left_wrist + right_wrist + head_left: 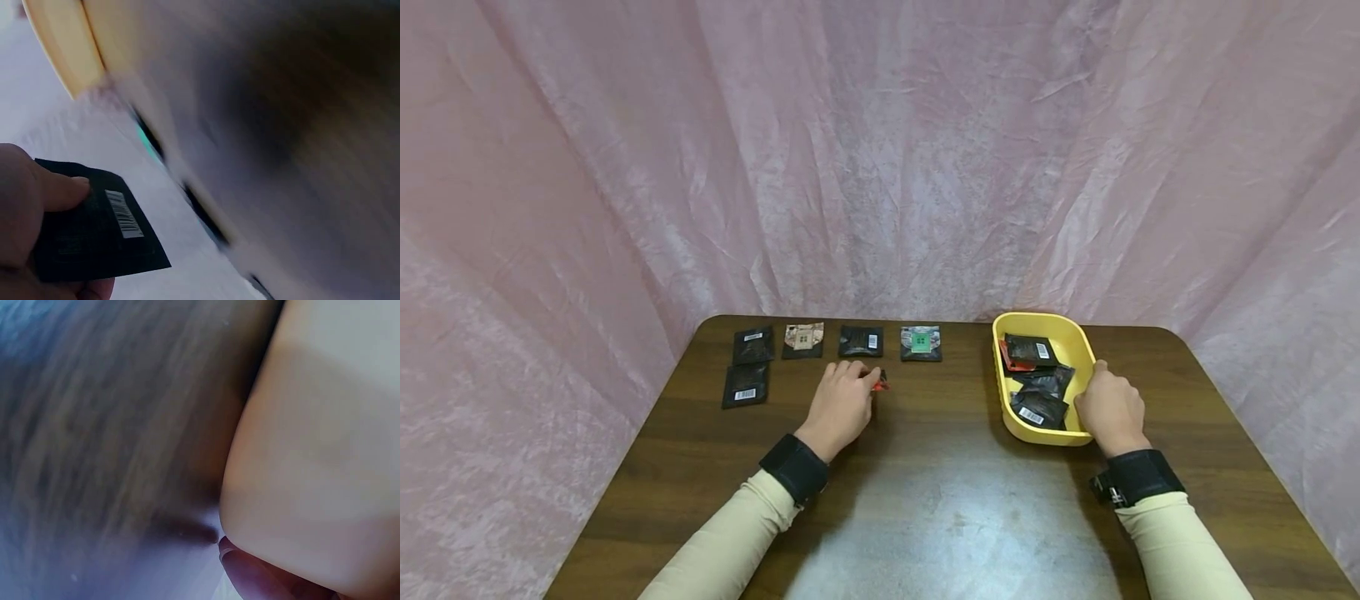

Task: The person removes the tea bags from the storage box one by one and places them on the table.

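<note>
My left hand (838,408) pinches a small flat black packet (94,231) between thumb and fingers. Its barcode side faces the left wrist camera, while in the head view only a red and black corner shows past the fingers. This hand is over the table, just in front of the row of packets. My right hand (1112,408) grips the right rim of a yellow plastic basket (1037,435), fingers curled over the edge. Several black packets (1037,408) lie jumbled inside the basket, one showing red.
Along the table's back edge lie a barcoded black packet (753,345), a beige-patterned packet (803,340), another black packet (861,341) and a green-labelled packet (921,342). A further black packet (746,384) lies in front of the leftmost one. Behind the brown table (955,500) hangs a pink curtain (880,167).
</note>
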`<state>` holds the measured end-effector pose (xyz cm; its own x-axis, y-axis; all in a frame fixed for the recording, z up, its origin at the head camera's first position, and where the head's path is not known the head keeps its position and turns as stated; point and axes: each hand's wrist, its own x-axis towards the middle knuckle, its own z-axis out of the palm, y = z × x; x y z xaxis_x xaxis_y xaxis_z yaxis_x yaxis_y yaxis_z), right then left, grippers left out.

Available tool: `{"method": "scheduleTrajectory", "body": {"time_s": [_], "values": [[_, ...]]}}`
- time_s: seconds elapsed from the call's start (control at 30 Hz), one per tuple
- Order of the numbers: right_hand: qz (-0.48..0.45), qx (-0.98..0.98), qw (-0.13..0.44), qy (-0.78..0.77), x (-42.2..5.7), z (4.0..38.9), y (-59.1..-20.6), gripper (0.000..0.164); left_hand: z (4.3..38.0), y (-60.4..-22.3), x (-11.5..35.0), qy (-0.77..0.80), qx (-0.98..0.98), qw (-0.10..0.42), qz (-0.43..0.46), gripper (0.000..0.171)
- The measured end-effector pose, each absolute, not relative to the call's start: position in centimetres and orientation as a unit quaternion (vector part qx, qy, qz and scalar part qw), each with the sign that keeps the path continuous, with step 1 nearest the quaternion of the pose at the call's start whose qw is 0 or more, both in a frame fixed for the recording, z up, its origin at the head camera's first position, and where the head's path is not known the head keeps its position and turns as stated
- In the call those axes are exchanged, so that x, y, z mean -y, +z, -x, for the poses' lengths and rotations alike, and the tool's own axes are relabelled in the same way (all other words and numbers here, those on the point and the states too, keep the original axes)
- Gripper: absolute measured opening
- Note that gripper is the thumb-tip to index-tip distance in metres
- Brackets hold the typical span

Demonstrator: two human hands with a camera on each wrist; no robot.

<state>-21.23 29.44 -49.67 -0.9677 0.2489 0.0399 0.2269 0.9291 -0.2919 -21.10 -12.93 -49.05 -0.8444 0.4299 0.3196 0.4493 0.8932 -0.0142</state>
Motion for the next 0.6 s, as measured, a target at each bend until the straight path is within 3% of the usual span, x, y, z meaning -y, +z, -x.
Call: {"method": "scheduleTrajectory", "body": {"time_s": [0.3, 0.6], "values": [[0.120, 0.981, 0.039, 0.146, -29.6, 21.2, -49.7, 0.064, 21.5, -49.8, 18.4, 0.002, 0.978, 0.108, 0.178, 0.037], [0.123, 0.981, 0.035, 0.146, -29.5, 21.2, -49.8, 0.063, 21.8, -50.7, 20.6, 0.042, 0.984, 0.063, 0.162, 0.024]]}}
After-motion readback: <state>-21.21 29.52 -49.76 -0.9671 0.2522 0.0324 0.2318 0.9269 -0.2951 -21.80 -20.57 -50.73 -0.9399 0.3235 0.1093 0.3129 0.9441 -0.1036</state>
